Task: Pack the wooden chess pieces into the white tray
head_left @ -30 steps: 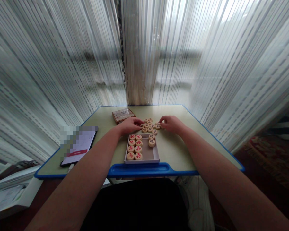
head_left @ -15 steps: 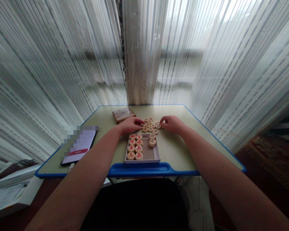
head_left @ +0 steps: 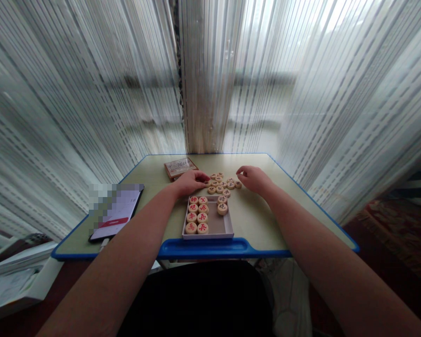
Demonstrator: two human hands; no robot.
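Observation:
Round wooden Chinese chess pieces (head_left: 219,189) with dark characters lie in a loose cluster mid-table. My left hand (head_left: 192,181) rests at the cluster's left edge, thumb and fingers apart beside a piece (head_left: 207,183) that they partly cover. To the right, my right hand (head_left: 252,178) hovers with bent fingers apart, nothing visible between them, just beyond a piece (head_left: 238,184). Closer to me, a shallow white box (head_left: 215,225) holds two columns of red-marked pieces (head_left: 202,217) on its left. Two dark-marked pieces (head_left: 222,208) sit at its upper right.
A flat patterned box (head_left: 180,166) lies behind my left hand. On the left is a tablet (head_left: 117,215) with a cable. The table (head_left: 273,220) has a blue rim and a raised front ledge (head_left: 205,247). Sheer curtains (head_left: 210,84) hang behind it.
My right hand has drawn back slightly to the right, its fingers now away from the cluster. A piece shows at the cluster's right edge. The left hand has barely moved.

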